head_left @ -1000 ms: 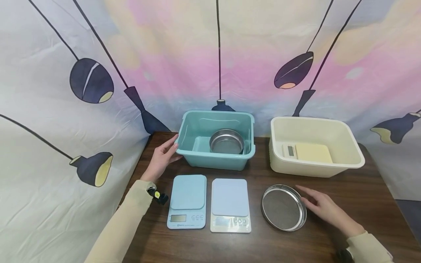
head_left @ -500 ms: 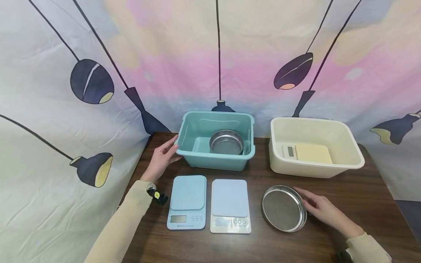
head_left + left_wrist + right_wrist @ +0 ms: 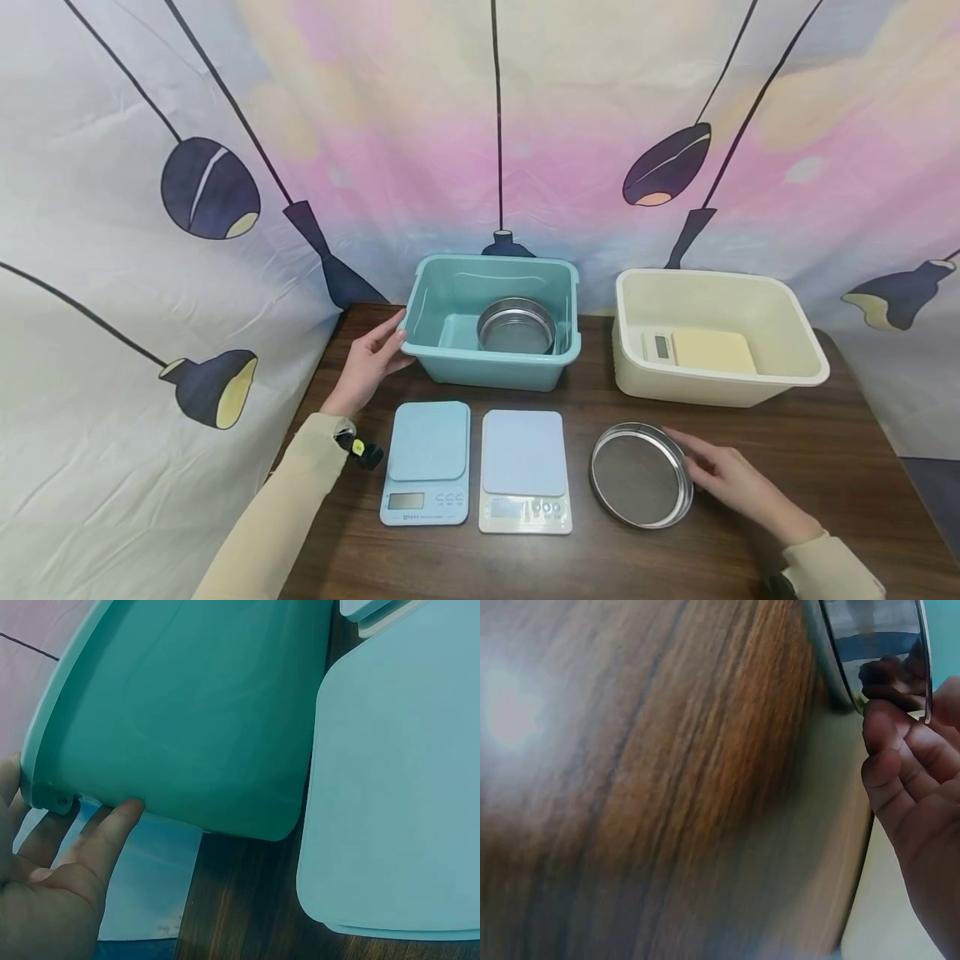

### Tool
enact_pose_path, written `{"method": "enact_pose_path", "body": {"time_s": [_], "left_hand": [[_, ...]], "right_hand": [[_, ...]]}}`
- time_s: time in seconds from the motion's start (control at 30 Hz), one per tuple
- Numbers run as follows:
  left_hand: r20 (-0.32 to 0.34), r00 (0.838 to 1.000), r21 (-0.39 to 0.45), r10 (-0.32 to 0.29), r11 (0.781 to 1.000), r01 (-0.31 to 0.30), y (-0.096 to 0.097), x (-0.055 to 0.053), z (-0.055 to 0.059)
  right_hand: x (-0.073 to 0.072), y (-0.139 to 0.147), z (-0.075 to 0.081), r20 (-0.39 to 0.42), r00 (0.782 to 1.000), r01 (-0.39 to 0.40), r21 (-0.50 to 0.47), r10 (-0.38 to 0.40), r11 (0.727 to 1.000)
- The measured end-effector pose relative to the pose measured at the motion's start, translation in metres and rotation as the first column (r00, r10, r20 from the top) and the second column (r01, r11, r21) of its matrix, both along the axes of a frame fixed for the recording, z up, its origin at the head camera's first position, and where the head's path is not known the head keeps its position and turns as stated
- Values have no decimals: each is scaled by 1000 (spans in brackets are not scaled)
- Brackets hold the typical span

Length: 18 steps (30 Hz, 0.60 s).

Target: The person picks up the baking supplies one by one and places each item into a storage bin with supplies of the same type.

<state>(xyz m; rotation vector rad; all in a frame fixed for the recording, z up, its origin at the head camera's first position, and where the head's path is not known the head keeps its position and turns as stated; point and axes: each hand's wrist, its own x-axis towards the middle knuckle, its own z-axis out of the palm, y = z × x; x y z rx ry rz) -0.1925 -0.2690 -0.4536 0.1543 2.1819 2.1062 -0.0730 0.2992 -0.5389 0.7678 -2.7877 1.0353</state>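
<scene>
My left hand [image 3: 367, 362] is at the left end of a teal plastic bin [image 3: 491, 371], its fingers against the rim and side wall. In the left wrist view one fingertip [image 3: 135, 806] touches the bin's side. A round steel sieve [image 3: 517, 333] lies inside that bin. At the right, my right hand [image 3: 731, 475] touches the outer rim of a second round sieve [image 3: 641, 479] on the table. Seen from the right wrist, curled fingertips [image 3: 881, 724] are right at its shiny wall. Between the hands stand a light-blue kitchen scale [image 3: 427, 442] and a white kitchen scale [image 3: 523, 454].
A cream bin [image 3: 720, 387] stands at the back right, with a yellow kitchen scale [image 3: 712, 350] lying in it. Both bins are close to a printed cloth backdrop [image 3: 585, 125] behind the dark wooden table [image 3: 592, 571].
My right hand and the sieve beside it have shifted slightly to the left. My left hand stays at the teal bin.
</scene>
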Motion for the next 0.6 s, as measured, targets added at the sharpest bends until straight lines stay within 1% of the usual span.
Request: {"method": "enact_pose_path", "body": {"time_s": [0.23, 0.5, 0.6], "left_hand": [[0, 1000, -5, -1, 1000, 1, 1, 0, 1], [-6, 1000, -13, 0, 1000, 0, 1, 2, 1], [-12, 1000, -14, -1, 1000, 1, 1, 1, 1]], "right_hand": [[-1, -5, 4, -31, 999, -14, -21, 14, 1000], [-5, -10, 15, -28, 999, -33, -18, 33, 999], [-7, -12, 21, -51, 998, -43, -11, 42, 999]]}}
